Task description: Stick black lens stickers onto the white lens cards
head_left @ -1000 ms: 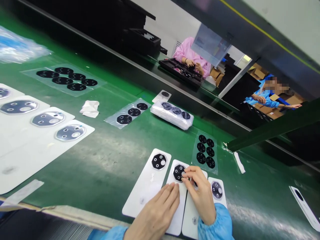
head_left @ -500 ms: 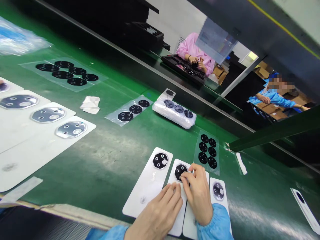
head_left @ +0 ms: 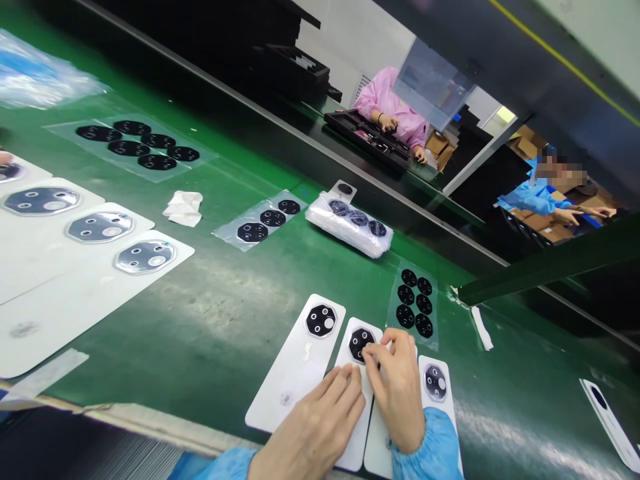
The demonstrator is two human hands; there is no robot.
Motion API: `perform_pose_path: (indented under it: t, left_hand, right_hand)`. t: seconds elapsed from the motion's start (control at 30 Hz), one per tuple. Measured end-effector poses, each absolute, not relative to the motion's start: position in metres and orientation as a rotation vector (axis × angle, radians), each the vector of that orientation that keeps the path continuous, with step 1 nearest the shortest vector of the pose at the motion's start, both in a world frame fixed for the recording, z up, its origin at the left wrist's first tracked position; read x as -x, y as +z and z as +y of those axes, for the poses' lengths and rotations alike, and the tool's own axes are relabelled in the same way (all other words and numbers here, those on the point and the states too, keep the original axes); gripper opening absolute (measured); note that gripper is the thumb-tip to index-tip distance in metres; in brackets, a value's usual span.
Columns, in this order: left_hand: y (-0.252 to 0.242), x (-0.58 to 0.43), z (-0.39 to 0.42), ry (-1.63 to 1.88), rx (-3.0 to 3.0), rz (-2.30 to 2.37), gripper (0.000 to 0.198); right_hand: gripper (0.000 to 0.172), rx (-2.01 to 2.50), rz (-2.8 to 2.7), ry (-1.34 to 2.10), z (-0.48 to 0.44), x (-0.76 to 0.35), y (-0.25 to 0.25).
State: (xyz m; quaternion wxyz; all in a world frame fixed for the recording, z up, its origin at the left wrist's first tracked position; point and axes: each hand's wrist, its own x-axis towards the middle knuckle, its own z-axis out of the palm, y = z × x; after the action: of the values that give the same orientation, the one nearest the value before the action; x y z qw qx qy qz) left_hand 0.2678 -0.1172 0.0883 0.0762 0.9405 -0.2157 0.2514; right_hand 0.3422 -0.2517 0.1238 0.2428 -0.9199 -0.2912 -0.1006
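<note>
Several white phone back panels lie side by side near the bench's front edge. On the second white phone back panel [head_left: 353, 433], a black octagonal camera sticker [head_left: 359, 343] with ring-shaped holes sits in the camera area. My left hand [head_left: 315, 420] lies over this panel, fingers stretched out and resting on it below the sticker. With thumb and index finger pinched together, my right hand [head_left: 397, 387] touches the sticker's lower right edge. The panel under my right hand is mostly hidden. A finished-looking panel [head_left: 295, 363] lies at left, another panel [head_left: 440, 407] at right.
Sticker sheets [head_left: 419, 303] lie behind my hands and farther left. A plastic-wrapped stack [head_left: 347, 227] stands at the back. Larger white panels [head_left: 90, 280] cover the left, beside crumpled white paper [head_left: 183, 208]. A green post [head_left: 550, 260] slants at right. People work beyond the bench.
My hands stay almost in place, with the right fingertips still at the sticker's edge. The view shifts slightly. Across the bench, both people's hands have moved.
</note>
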Motion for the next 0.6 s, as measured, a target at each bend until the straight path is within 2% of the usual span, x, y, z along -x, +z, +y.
perform_pose_path:
  t: [0.4,0.6]
  left_hand:
    - [0.087,-0.269,-0.117,0.705,-2.804,-0.661,0.028]
    - [0.08,-0.274,-0.117,0.704,-2.725,-0.597,0.031]
  right_hand:
    - [0.014,2.402,-0.64,-0.199,-0.254,-0.353,0.131]
    - [0.028,2.299,-0.452,-0.024,-0.25,-0.359,0.138]
